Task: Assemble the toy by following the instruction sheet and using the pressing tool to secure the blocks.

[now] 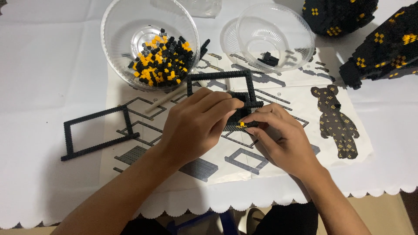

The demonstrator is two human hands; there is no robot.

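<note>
Frame (237,114) of small black bricks sits between both hands, over the instruction sheet (278,93). Left hand (196,124) is closed over its left side, fingers curled down on the top edge, pinning it. Right hand (281,135) pinches at its lower right corner, thumb and forefinger together on a yellow brick (241,125). Hands nearly touch over the frame.

Step in hand, as I read it: seating one yellow brick into a course of the black frame. Whether it is fully pressed home I cannot tell; fingers cover the joint.

Next move likely calls for a straight downward press with the left hand bracing, so the thin wall does not flex or pop apart. Then a fresh piece.

Just beyond the hands: a larger open black rectangle (220,78) on the sheet. Beyond the left hand: a clear bowl (114,26) of black and yellow bricks (163,58). Beyond the right hand: a second clear bowl (300,30), nearly empty, a few black bits in it. Well left of the left hand: another black rectangle (96,132) on the white cloth (39,87). Far right, beyond the right hand: built black sections (383,52) with yellow spots.
</note>
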